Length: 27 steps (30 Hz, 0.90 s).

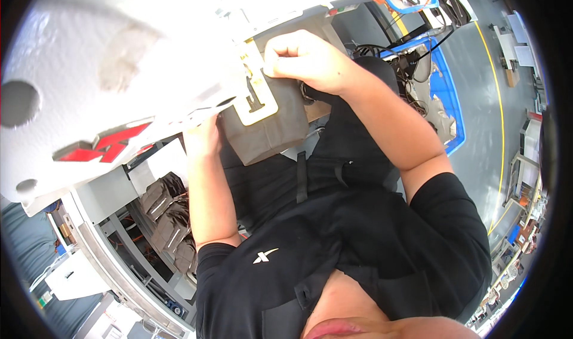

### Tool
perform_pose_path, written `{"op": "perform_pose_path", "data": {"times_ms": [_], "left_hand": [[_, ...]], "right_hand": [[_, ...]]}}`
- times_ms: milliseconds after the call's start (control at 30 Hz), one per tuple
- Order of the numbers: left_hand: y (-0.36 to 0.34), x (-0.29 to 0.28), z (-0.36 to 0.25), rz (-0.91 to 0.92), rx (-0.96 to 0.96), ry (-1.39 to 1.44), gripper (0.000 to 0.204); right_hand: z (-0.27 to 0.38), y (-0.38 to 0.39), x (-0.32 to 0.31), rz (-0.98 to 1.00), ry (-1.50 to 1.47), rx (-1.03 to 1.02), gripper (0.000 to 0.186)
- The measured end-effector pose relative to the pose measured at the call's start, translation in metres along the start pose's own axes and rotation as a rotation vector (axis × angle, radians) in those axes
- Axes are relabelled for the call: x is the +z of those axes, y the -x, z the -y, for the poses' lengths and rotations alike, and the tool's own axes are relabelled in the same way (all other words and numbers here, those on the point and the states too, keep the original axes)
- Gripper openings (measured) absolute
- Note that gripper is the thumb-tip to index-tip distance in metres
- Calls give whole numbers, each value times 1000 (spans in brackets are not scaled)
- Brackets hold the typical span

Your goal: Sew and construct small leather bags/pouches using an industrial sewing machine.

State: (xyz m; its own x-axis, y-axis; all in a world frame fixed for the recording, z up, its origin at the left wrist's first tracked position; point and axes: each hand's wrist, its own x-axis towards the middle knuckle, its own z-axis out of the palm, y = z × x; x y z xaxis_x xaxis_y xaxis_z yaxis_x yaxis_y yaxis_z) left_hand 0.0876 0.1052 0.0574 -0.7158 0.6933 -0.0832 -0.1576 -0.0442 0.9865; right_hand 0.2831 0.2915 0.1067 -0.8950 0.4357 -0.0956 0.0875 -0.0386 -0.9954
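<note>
The grey bag (268, 139) is before us, below the white machine (65, 109), with a yellow-edged plate (261, 117) against its face. Our right hand (305, 58) curls its fingers narrowly at the plate; whether they pinch, we cannot tell. Our left hand (203, 139) is beside the bag, its fingers hidden, grip unknown. We judge this as positioning; the next move calls for steadiness. We see red lettering (122, 136) on the machine and 1 pale emblem (263, 256) on the black shirt (358, 231).

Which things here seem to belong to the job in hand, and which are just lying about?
In hand, apparently:
- grey pouch, beside the left hand
- yellowish plate over it, at the right hand

Lying about, apparently:
- blue bin
- cables
- other pouches
</note>
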Motion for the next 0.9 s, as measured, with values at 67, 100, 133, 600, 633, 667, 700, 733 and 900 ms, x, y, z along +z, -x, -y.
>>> {"op": "perform_pose_path", "data": {"times_ms": [67,100,133,600,633,667,700,733,900], "left_hand": [[3,1,-5,60,-18,31,19],[4,2,-8,119,-40,64,20],[6,2,-10,117,-37,61,20],[2,-6,-4,108,-108,138,37],[0,-7,-4,113,-104,134,37],[-1,-8,-5,37,-125,19,36],[-2,-9,-5,-40,-146,-96,35],[-1,-7,-1,-125,-181,48,32],[2,10,-12,4,-27,69,16]], "right_hand": [[0,1,0,4,-11,-2,16],[0,1,0,3,-25,1,16],[0,0,1,5,-41,4,17],[-2,-6,0,15,-94,-14,16],[-3,-6,-1,26,-103,-29,16],[0,-5,-2,30,-86,-19,17],[5,-4,-2,26,-90,-27,17],[7,-2,-4,43,-72,19,17],[-9,-15,2,116,-189,-166,21]]}}
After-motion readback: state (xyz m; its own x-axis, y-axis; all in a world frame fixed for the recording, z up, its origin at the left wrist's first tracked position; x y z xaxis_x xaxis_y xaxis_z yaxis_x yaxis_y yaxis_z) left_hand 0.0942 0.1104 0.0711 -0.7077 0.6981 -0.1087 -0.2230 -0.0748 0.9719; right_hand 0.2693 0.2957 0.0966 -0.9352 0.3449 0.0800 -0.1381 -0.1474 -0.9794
